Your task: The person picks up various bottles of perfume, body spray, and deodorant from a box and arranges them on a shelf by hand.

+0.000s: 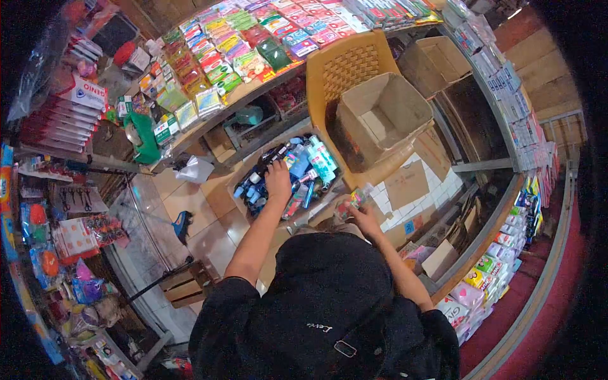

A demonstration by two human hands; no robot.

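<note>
We see matt brown cardboard on the empty box (384, 118), glossy plastic on the bottles (304, 166) under the left hand (277, 179), woven-look moulded plastic chair (345, 63), smooth shiny floor tiles (209, 234), matt black cloth cap (329, 297).

Two bare hands are at work: the left hand (277, 179) reaches into one open brown cardboard box of blue and white bottles (244, 170), too many to count. The right hand (366, 218) grips one small clear packet (356, 198). Just beyond it stands one yellow plastic chair (347, 63) bearing one empty brown cardboard carton (405, 95).
</note>
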